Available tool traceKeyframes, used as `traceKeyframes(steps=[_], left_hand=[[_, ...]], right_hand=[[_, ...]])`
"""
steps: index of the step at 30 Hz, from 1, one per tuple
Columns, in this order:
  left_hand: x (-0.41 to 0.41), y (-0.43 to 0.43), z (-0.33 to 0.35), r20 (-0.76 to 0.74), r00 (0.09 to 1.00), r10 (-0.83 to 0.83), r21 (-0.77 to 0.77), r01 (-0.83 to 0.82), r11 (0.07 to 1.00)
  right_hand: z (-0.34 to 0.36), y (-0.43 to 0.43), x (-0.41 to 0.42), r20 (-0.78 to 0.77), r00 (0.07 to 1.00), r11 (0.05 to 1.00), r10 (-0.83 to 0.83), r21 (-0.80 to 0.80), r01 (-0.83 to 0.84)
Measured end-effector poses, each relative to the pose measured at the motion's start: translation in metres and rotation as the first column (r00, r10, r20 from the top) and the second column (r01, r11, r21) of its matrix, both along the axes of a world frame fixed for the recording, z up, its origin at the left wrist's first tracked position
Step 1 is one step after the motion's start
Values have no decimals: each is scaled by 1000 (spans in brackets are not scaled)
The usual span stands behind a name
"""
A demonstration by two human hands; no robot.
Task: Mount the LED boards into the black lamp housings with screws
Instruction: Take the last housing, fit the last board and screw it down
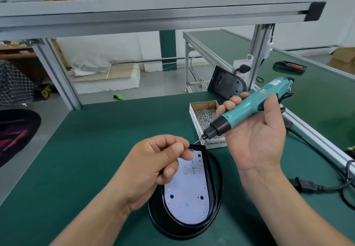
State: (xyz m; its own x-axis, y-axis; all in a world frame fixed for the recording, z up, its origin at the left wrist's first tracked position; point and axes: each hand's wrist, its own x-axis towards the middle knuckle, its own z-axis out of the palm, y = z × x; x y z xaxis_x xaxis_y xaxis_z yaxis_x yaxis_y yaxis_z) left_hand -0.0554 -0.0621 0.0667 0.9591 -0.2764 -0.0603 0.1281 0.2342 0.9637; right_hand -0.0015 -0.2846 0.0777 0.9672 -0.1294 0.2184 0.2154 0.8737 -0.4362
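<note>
**While the driver hovers, board seated**

As the right hand (255,136) wraps the smooth teal screwdriver (247,109), the left hand (159,161) curls thumb to forefinger by its bit; what it pinches, can't tell. White, round-ended LED board (187,194) lies inside the glossy black housing (212,188) on the green surface (96,149), near centre, cardboard screw box (204,115) just far-right of it.

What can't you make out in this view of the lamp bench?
Head view:
Whether the left hand pinches a screw: curled fingers hide it.
LED board top left corner: under that hand.
Label on the screw box: right hand covers its end.
Bit tip of the screwdriver: too small.
</note>
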Motion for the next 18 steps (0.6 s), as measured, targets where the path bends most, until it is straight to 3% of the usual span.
traceKeyframes(steps=[18], left_hand=[[-4,-6,1,-14,999,40,54,-39,998]], right_hand=[[2,8,-8,39,999,998,29,-55,-27]])
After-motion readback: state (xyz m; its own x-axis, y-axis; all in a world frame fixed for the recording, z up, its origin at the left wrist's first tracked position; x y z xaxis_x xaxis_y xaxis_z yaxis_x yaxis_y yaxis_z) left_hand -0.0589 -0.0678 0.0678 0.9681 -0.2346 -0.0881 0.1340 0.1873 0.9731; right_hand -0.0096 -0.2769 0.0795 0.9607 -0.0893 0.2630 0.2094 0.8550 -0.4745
